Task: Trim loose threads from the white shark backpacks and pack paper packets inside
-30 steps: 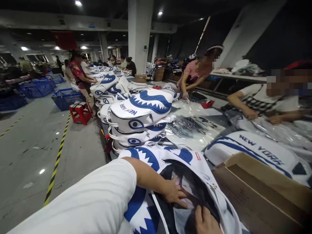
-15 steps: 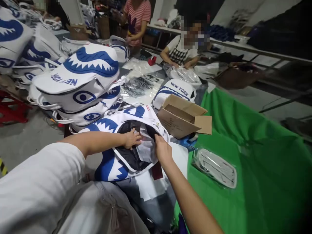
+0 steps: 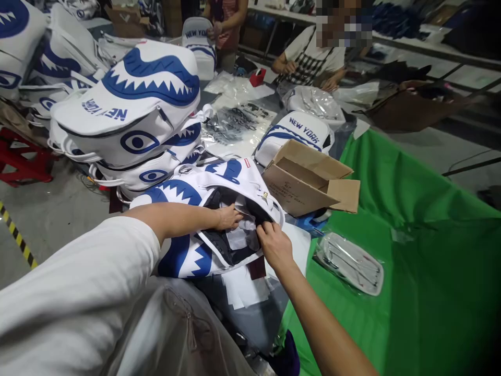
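A white and blue backpack (image 3: 256, 180) with a shark-tooth print lies on the table, its dark-lined opening facing me. My left hand (image 3: 229, 216) reaches into that opening, its fingers closed on crumpled white paper (image 3: 240, 237) inside. At the opening's right side, my right hand (image 3: 274, 240) grips the backpack's white edge, its fingertips partly hidden inside the rim. A gold-coloured zipper pull (image 3: 265, 196) shows above my right hand. White paper sheets (image 3: 245, 287) lie on the table just below the backpack.
Stacked shark-print backpacks (image 3: 133, 104) stand on the left. An open cardboard box (image 3: 301, 193) sits beyond my right hand. A plastic-wrapped white item (image 3: 350, 263) rests on green cloth (image 3: 430, 292) at right. A co-worker (image 3: 309, 57) handles clear plastic across the table.
My left hand's spread fingers have drawn in on the paper, which looks more crumpled. My right hand stays at the edge. The view has shifted, and a co-worker behind holds a backpack upright.
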`<state>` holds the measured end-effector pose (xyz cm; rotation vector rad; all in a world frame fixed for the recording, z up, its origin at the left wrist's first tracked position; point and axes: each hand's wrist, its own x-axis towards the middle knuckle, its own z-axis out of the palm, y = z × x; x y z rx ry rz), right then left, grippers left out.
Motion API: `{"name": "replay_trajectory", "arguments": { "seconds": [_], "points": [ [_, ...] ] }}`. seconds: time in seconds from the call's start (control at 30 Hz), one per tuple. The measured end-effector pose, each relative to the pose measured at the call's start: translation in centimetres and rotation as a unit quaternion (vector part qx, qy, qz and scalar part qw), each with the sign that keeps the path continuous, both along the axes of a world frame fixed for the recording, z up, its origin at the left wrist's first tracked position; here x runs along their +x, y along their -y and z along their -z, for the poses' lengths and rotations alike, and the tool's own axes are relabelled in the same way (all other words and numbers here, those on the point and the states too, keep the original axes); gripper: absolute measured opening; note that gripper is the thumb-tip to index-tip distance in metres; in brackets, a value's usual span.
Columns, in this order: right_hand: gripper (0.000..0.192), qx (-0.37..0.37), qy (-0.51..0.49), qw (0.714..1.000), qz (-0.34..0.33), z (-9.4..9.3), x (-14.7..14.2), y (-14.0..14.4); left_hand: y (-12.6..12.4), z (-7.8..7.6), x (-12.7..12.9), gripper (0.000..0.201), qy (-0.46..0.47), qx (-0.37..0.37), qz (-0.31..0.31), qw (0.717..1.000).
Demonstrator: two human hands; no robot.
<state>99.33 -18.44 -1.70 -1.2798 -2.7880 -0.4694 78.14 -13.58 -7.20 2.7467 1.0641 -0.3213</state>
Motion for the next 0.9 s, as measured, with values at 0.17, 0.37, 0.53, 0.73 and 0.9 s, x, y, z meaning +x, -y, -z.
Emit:
{"name": "replay_trajectory", "arguments": {
  "seconds": [0.17, 0.37, 0.53, 0.73, 0.9],
  "points": [
    [0.019, 0.051, -0.074, 0.994, -0.058, 1.2, 0.5, -0.5, 0.4, 0.5, 1.0, 0.040, 0.079, 0.024, 0.203, 0.976],
    [0.022, 0.029, -0.083, 0.995, -0.041, 1.8, 0.6, -0.8, -1.2, 2.0, 4.1, 0.047, 0.007, -0.009, 0.182, 0.983],
    [0.020, 0.017, -0.101, 0.994, -0.029, 2.2, 0.9, -0.4, 0.4, -0.5, 2.3, 0.025, 0.026, 0.041, 0.224, 0.973],
    [0.023, 0.030, -0.102, 0.994, -0.013, 2.1, 0.3, -0.2, -1.1, -4.2, -0.8, 0.052, 0.010, 0.085, 0.080, 0.993],
    [0.024, -0.015, -0.080, 0.997, 0.004, 1.9, -0.1, 0.0, -2.3, -4.2, 1.5, 0.058, -0.089, -0.032, -0.040, 0.995]
  ]
}}
